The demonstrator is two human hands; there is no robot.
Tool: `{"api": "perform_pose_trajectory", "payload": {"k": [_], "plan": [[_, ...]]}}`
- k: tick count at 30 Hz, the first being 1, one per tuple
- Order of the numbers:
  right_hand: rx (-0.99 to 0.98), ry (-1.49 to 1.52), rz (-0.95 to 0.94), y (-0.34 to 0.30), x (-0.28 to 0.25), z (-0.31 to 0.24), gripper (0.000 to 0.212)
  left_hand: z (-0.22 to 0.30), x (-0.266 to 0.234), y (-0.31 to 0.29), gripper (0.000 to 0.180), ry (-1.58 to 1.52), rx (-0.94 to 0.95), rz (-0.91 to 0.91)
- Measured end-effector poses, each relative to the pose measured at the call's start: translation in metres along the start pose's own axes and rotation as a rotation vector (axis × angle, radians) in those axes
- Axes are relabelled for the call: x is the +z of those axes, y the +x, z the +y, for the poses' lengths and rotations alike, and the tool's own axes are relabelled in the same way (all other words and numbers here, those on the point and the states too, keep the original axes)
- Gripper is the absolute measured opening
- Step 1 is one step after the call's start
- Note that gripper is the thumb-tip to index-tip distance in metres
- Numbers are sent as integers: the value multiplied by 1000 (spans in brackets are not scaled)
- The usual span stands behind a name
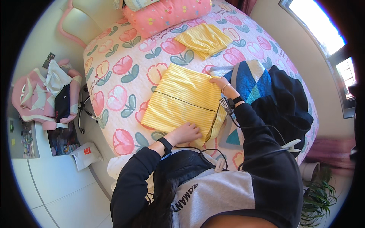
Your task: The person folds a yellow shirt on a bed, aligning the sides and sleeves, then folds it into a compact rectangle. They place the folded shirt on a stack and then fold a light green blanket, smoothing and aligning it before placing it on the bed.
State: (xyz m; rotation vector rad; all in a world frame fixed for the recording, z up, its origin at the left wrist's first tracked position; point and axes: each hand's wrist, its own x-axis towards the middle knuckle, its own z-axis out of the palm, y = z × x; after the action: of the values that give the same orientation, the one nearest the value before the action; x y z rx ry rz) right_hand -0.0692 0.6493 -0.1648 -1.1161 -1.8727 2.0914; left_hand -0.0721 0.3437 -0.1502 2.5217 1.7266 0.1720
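A yellow striped garment [178, 99] with thin dark piping lies folded into a flat, roughly square shape on the bed. At its far right corner, my right hand [220, 83] is closed on the cloth, thumb and fingers together. My left hand [186, 132] rests on the near edge of the garment, palm down with fingers stretched out. Farther back, a second yellow striped piece of clothing [203, 40] lies folded, its cloth gathered along one edge. Just right of my right hand is a blue, white and grey patchwork cloth [253, 81], partly under black clothing [291, 106].
The bed has a tulip-patterned cover [121, 89]. A pink rolled bedding bundle [167, 17] lies at its head. On the left stand a pink and white chair [36, 97] with clothes on it and a white bag [87, 155]. A potted plant [319, 197] is at lower right; cables run by my arms.
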Motion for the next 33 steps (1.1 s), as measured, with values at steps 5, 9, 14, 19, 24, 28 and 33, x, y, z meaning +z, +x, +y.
{"api": "perform_pose_trajectory", "payload": {"k": [5, 9, 14, 19, 24, 28, 33], "plan": [[-42, -40, -16, -7, 6, -30, 37, -7, -42, -5, 25, -240, -237, 180], [-126, 66, -152, -28, 7, -70, 31, -11, -105, -35, 25, -373, -424, 415], [-65, 230, -349, -75, 4, -121, 22, 1, -181, -85, 24, -527, -709, 551], [16, 537, -529, -129, -7, -163, 24, 16, -213, -131, 33, -1176, -835, 995], [36, 589, -599, -111, 31, -163, 35, -29, -175, -179, 32, -1774, -804, 1089], [-192, 18, -621, -34, 89, -112, 41, -78, -83, -215, 35, -1763, -1152, 1158], [367, 499, -235, 34, 128, -21, 49, -88, 5, -241, 46, -1556, -1543, 1302]]}}
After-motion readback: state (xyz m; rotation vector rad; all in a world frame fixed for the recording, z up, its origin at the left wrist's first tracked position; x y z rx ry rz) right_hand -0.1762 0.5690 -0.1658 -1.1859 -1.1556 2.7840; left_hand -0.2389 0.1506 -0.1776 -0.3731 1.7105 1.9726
